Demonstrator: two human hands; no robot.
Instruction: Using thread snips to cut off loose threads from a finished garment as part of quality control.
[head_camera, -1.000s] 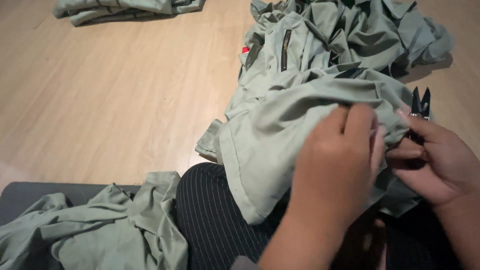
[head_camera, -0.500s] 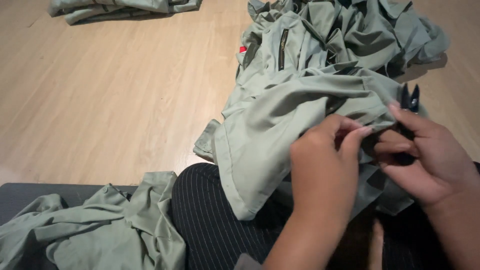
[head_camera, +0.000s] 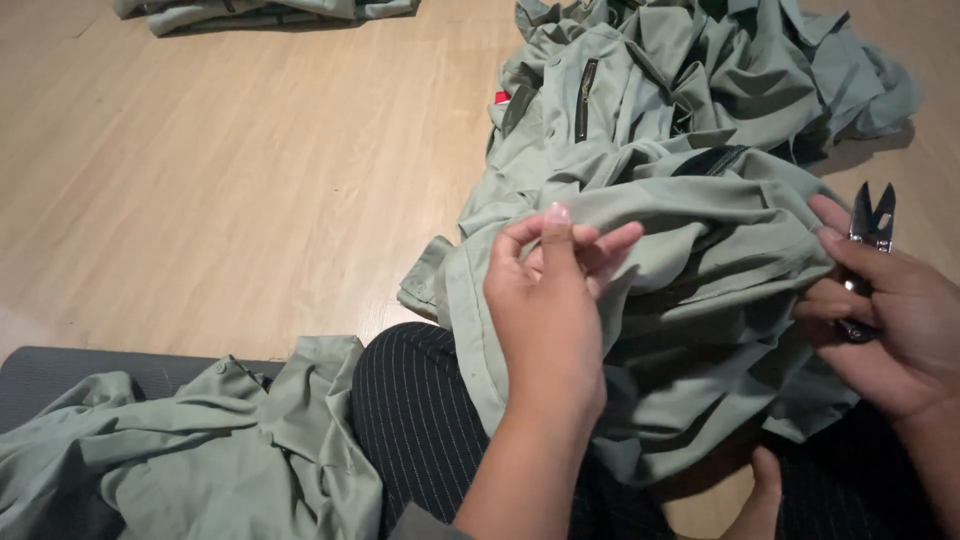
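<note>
A sage-green garment (head_camera: 700, 300) lies across my lap and spills onto the wooden floor. My left hand (head_camera: 548, 300) pinches a fold of its cloth between thumb and fingers near the garment's upper edge. My right hand (head_camera: 885, 310) grips the garment's right side with its fingertips while also holding small black thread snips (head_camera: 868, 235), their blades pointing up and slightly apart. My legs in black pinstriped trousers (head_camera: 430, 420) show beneath the cloth.
A heap of similar green garments (head_camera: 700, 70) with dark zippers lies on the floor beyond my lap. Another green garment (head_camera: 190, 460) rests on a grey mat (head_camera: 60, 365) at the lower left. More folded green cloth (head_camera: 260, 12) sits at the top left.
My hands have moved apart: the left one slid left along the cloth and the right one drew back to the right with the snips. The garment is now stretched between them.
</note>
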